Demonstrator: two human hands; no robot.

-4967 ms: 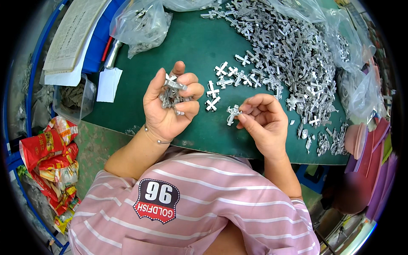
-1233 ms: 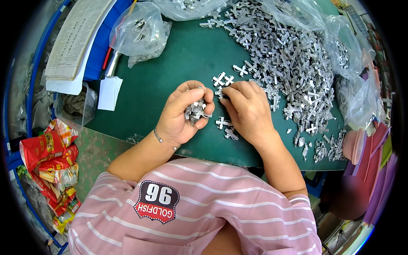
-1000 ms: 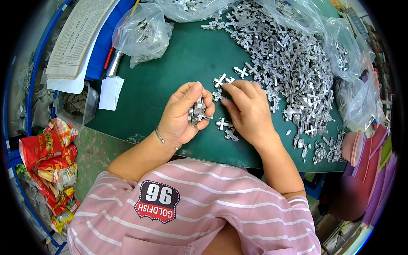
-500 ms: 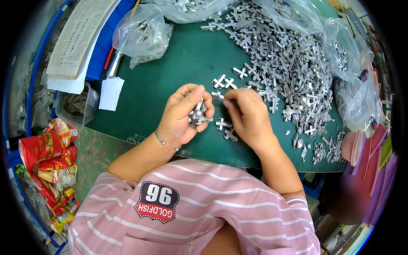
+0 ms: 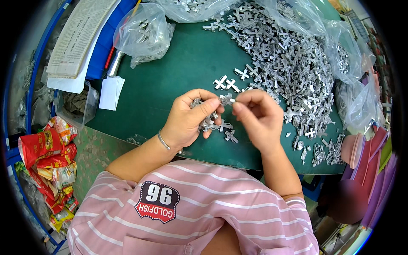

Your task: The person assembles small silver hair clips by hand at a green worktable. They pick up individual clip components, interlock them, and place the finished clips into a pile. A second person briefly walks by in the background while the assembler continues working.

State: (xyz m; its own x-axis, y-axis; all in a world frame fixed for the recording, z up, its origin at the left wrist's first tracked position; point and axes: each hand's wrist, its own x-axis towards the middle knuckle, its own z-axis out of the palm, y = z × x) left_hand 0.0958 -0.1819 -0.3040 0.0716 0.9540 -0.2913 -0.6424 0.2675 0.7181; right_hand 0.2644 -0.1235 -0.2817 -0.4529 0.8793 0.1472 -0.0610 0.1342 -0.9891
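By the look of things, only a small share has been gathered: a packed clutch of small silver-grey metal pieces (image 5: 207, 124) is held in the left hand (image 5: 182, 117), its fingers curled closed around them. A single silver-grey cross-shaped metal piece (image 5: 226, 99) is pinched at its right end between thumb and forefinger of the right hand (image 5: 261, 119), the other fingers loosely bent; its left end is met by the left thumb, though whether it is gripped there cannot be told. Just beyond, a few loose silvery metal crosses (image 5: 232, 85) are left on the dark green tabletop (image 5: 187, 55). Farther off, the large grey metal heap (image 5: 289, 68) seems mostly unhandled.
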